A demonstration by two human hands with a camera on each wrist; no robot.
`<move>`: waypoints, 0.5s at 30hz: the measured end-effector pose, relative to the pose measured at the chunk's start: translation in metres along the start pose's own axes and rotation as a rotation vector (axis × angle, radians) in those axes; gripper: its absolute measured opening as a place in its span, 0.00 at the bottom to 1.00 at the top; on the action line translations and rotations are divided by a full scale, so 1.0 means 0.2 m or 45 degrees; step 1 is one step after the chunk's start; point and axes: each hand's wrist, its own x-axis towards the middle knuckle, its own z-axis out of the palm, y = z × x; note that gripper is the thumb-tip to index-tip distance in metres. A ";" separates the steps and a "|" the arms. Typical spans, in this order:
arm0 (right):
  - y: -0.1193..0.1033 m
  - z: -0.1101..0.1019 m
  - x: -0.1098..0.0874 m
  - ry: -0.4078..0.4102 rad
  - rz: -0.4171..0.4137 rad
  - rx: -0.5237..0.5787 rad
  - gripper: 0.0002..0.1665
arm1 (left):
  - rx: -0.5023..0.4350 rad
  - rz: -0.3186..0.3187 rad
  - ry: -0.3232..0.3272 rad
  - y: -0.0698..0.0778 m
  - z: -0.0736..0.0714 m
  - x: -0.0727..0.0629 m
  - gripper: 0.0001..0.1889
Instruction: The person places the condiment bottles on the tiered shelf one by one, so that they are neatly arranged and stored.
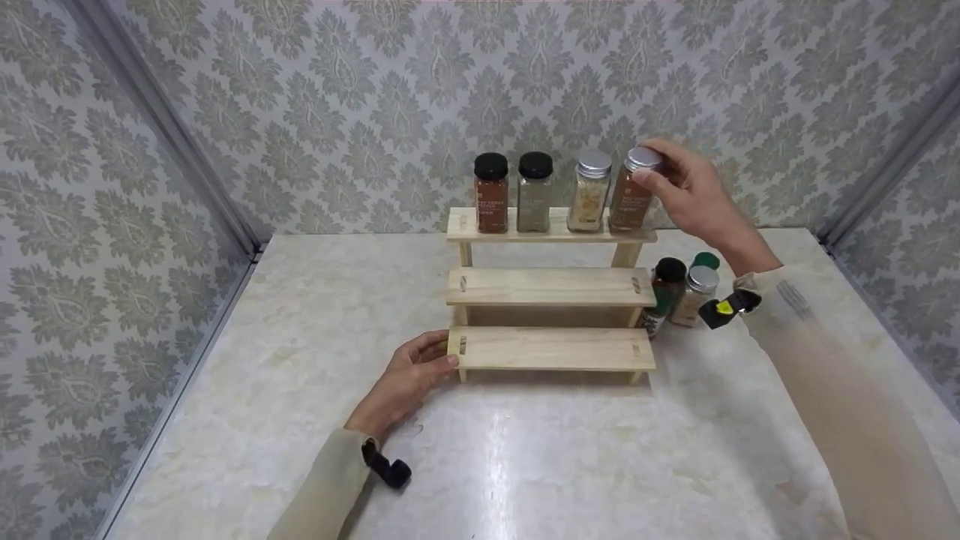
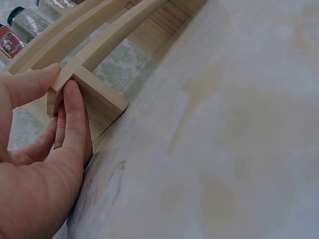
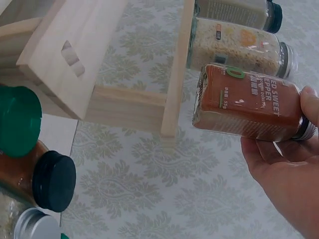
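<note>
Leaf-patterned wallpaper is seen behind and on both sides of a pale, marbled tabletop. By the fingers of the right hand, a silver-lidded jar of red powder is grasped around its lid end, at one o'clock from the centre of a three-tier wooden rack; whether its base touches the top tier cannot be told for certain. By the fingers of the left hand, at eight o'clock, the end of the bottom tier is pinched, with the thumb laid above and other fingers below. Just beside the grasped jar, a silver-lidded jar of pale grains is stood on the top tier, followed toward eleven o'clock by a black-lidded grey-green jar and a black-lidded red jar. At three o'clock, a black-lidded jar, a silver-lidded jar and a green-lidded jar are clustered beside the rack.
</note>
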 end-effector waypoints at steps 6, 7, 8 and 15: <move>0.01 0.03 0.00 -0.032 0.015 -0.015 0.25 | -0.013 0.007 -0.010 0.00 0.00 0.00 0.35; 0.02 0.03 0.00 -0.036 0.020 -0.018 0.25 | -0.010 0.009 -0.011 0.00 -0.01 0.00 0.35; 0.02 0.04 0.00 -0.038 0.025 -0.018 0.25 | -0.008 0.009 -0.013 0.00 -0.01 0.00 0.35; 0.03 0.04 0.01 -0.037 0.040 -0.008 0.25 | -0.015 0.001 0.005 0.00 0.00 0.00 0.34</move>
